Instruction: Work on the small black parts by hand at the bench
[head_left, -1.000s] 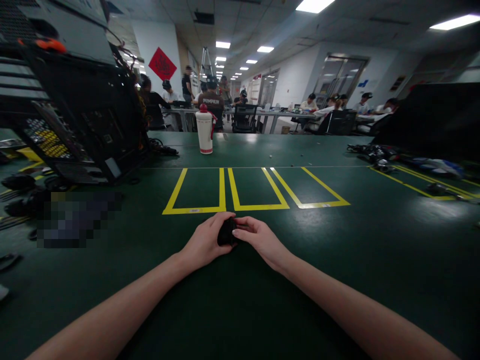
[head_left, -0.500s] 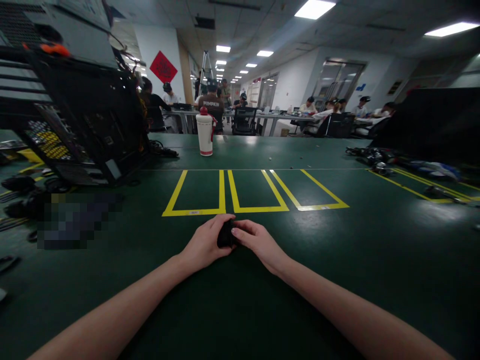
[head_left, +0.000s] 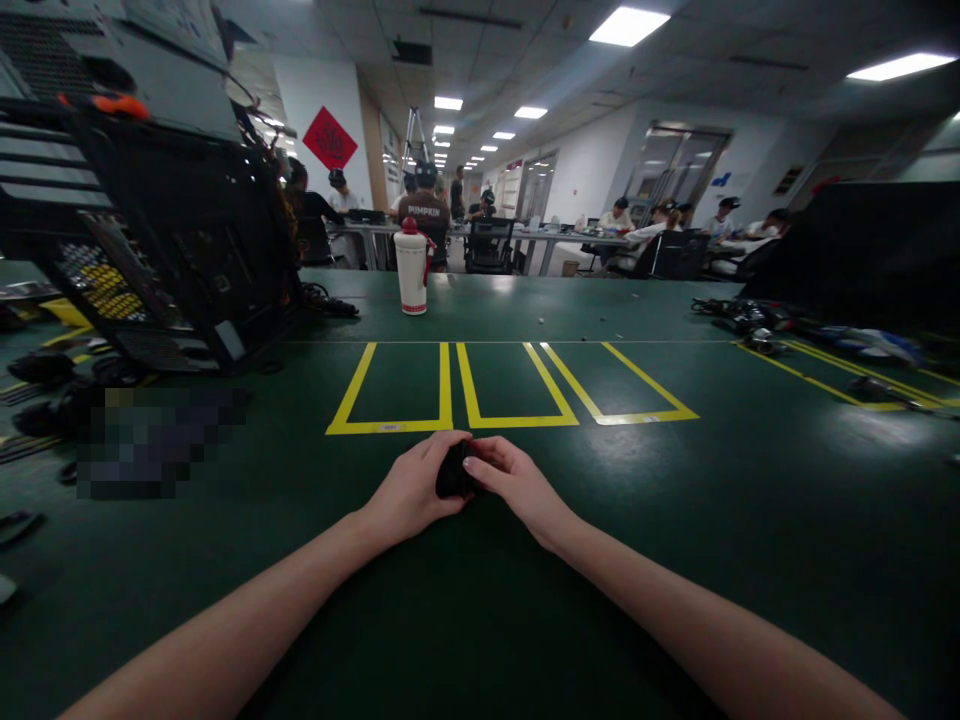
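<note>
A small black object (head_left: 451, 472) is between my two hands, low over the green table (head_left: 465, 610); its kind cannot be made out. My left hand (head_left: 414, 482) wraps its left side, thumb below and fingers over the top. From the right, my right hand (head_left: 519, 485) grips it, with the thumb pressed on its near face and the fingers behind. Much of the object is hidden by the fingers. Just beyond the hands, yellow tape (head_left: 390, 428) marks three open-ended frames on the tabletop.
A white bottle with a red lid (head_left: 412, 270) stands farther back. To the left is an open black computer case (head_left: 210, 260) with cables (head_left: 326, 300) beside it. Tangled metal and cable items (head_left: 757, 330) lie at right. Several people sit at far desks.
The view has tipped very slightly, so everything sits a few pixels lower. Both hands keep the same hold on the black object.
</note>
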